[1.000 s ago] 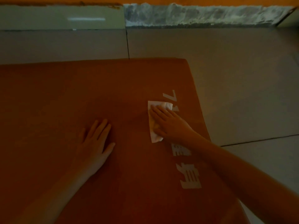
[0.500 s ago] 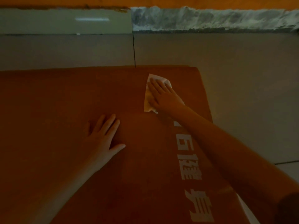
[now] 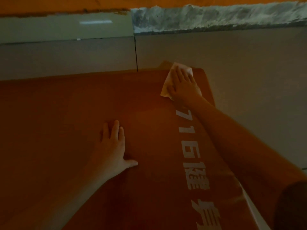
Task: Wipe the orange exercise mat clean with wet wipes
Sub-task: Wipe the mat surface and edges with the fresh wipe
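I am pressing my right hand (image 3: 182, 85) flat on a crumpled white wet wipe (image 3: 166, 86) at the far right corner of the orange foam exercise mat (image 3: 66, 130), which is lying spread on the grey tiled floor (image 3: 249, 77). My right fingers (image 3: 181, 74) are lying straight and close together on top of the wipe, pinning it to the mat rather than curling round it. The wipe's edges are showing to the left of my palm and just past my fingertips. The mat's far edge is lifting slightly just beyond the wipe.

My left hand (image 3: 113, 146) is resting palm down on the bare mat, nearer to me and well apart from the wipe. Its fingers (image 3: 114, 130) are lying straight and together, thumb pointing right, holding nothing. A row of white printed characters (image 3: 196, 166) is running along the mat's right side, partly under my right forearm.
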`<state>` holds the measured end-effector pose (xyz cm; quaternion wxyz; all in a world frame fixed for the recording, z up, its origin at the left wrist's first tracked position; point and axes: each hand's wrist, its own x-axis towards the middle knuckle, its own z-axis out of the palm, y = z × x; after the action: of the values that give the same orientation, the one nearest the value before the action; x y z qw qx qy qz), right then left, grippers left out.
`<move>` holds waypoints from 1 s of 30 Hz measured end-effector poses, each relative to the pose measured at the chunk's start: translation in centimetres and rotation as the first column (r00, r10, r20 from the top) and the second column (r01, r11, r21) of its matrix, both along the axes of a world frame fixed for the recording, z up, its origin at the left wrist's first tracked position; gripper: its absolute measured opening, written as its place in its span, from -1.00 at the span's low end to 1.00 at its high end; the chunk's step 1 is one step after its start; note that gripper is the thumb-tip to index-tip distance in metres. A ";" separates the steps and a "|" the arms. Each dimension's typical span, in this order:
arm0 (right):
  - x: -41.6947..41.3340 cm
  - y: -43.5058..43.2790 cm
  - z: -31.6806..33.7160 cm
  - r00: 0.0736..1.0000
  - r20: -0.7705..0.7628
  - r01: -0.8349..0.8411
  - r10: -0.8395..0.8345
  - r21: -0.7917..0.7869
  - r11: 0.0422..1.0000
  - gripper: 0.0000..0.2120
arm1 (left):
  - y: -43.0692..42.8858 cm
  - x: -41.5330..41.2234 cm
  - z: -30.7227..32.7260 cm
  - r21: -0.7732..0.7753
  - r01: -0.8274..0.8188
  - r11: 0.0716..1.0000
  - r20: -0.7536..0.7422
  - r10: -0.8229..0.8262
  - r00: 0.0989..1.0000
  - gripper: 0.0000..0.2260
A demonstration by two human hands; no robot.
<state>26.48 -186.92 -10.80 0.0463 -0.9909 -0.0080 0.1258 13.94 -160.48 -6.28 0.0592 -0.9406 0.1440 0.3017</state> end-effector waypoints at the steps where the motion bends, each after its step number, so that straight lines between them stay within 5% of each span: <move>1: -0.4 0.6 0.0 1.000 0.011 0.027 -0.027 0.021 0.999 -0.41 | -0.1 -0.2 0.0 0.013 0.003 1.000 0.000 -0.003 1.000 0.05; 8: -2.3 -2.0 0.2 0.987 0.003 -0.160 0.160 0.041 0.986 -0.43 | -1.5 1.4 0.2 -0.037 0.185 0.982 -0.009 -0.185 0.983 0.11; 15: 2.0 -3.2 0.3 0.992 -0.090 0.086 -0.087 -0.012 0.996 -0.32 | -2.1 2.1 0.1 -0.008 0.213 0.977 -0.067 -0.213 0.975 0.14; 19: -2.6 -2.5 0.0 0.987 0.029 0.154 -0.157 0.083 0.985 -0.43 | -2.3 2.4 0.3 -0.004 0.188 0.982 -0.101 -0.187 0.977 0.15; 23: -8.8 -3.5 -0.4 0.999 0.029 -0.022 0.019 0.130 0.991 -0.40 | -2.2 2.5 0.2 -0.016 0.180 0.984 -0.097 -0.180 0.979 0.14; 26: -7.9 -5.5 -0.6 0.993 0.026 -0.118 0.115 0.124 0.985 -0.18 | -2.2 2.4 0.1 -0.021 0.179 0.984 -0.078 -0.181 0.980 0.15; 30: -7.2 -3.3 -0.6 0.990 0.004 0.140 -0.141 0.059 0.988 -0.42 | -1.9 2.3 -0.1 -0.021 0.187 0.982 -0.059 -0.188 0.980 0.15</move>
<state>19.33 -190.20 -11.43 0.0840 -0.9877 0.0581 0.1180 16.19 -162.41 -6.39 0.0755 -0.9137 0.2359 0.3223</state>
